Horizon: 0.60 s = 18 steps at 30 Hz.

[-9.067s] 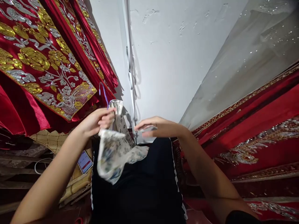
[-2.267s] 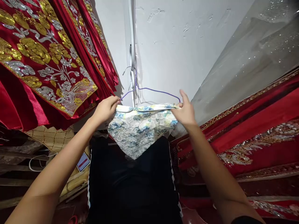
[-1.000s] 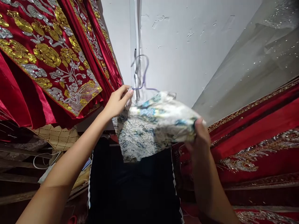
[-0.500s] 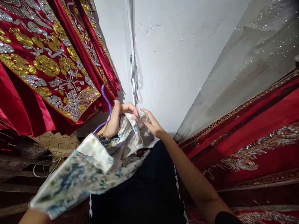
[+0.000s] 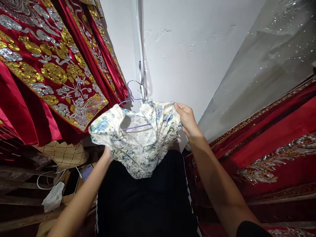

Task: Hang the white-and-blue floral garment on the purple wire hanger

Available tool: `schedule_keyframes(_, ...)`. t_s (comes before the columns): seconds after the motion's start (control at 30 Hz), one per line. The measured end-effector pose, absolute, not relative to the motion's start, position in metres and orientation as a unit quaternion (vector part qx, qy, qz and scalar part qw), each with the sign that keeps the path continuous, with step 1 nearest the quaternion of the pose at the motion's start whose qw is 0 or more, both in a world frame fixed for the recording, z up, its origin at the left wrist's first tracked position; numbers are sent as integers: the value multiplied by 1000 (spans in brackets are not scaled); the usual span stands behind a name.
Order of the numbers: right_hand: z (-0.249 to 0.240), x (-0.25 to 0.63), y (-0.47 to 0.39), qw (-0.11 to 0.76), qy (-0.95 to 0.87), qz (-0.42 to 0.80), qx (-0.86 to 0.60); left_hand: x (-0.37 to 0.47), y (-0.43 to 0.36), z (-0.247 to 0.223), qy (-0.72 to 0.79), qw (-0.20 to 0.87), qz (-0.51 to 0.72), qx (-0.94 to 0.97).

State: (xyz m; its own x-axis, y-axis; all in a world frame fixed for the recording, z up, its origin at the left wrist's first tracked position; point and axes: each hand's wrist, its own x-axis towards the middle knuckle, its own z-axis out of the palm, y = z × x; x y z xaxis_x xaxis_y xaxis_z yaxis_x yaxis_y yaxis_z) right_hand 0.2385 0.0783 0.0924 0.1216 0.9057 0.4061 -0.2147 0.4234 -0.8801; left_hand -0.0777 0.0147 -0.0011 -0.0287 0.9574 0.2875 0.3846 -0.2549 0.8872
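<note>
A white collared shirt [image 5: 145, 158] with blue and yellow floral print hangs spread in front of me. Inside it is a purple hanger [image 5: 132, 97], whose hook rises above the collar and whose lower bar shows through the open neck. With thumb and fingers, my right hand [image 5: 187, 119] pinches the shirt at its right shoulder end. My left hand [image 5: 107, 154] is at the shirt's left side, below the sleeve; cloth covers its fingers, so its grip cannot be seen.
Red garments with gold and silver sequins [image 5: 54, 72] hang at upper left. A white wall [image 5: 180, 75] with a vertical rail [image 5: 140, 39] stands ahead. At right are a sheer covering [image 5: 237, 75] and red beaded cloth [image 5: 266, 148]. Phones [image 5: 87, 171] lie at lower left.
The shirt has been turned upright and spread out, with the hanger now inside both shoulders. My right hand moved right to the shoulder end; my left hand moved down and left.
</note>
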Motion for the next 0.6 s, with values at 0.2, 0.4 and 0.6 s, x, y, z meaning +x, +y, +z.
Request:
schedule_keyframes(0.2,93,221,83,720,-477,377,-334,-37,-19,-74,517,375,685,351)
schedule_keyframes(0.4,85,222,86,743,-456,318,-374,-20,-36,-84,539,351,663,382)
schedule_keyframes(0.6,89,220,92,749,-454,311,-370,-19,-41,-83,553,368,652,366)
